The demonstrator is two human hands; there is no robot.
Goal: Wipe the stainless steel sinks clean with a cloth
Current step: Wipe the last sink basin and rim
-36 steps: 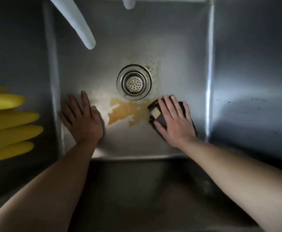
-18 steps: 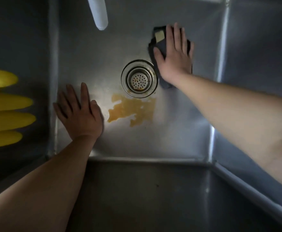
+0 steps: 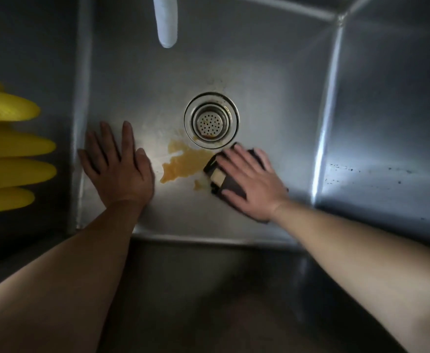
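Note:
I look down into a stainless steel sink (image 3: 272, 72) with a round drain strainer (image 3: 211, 121) in its floor. An orange-brown stain (image 3: 183, 163) spreads just below and left of the drain. My right hand (image 3: 253, 180) lies flat on a dark cloth (image 3: 230, 186) with a pale label, pressing it on the sink floor at the stain's right edge. My left hand (image 3: 118, 169) rests flat with fingers spread on the sink floor near the left wall, holding nothing.
A white faucet spout (image 3: 166, 21) hangs over the back of the basin. Yellow rubber glove fingers (image 3: 12, 149) jut in from the left over the sink's left wall. The right wall (image 3: 387, 123) shows dark specks. The front wall lies in shadow.
My right hand has slid the cloth from the far side, right of the drain, back toward me to the stain's right edge. My left hand has stayed in place.

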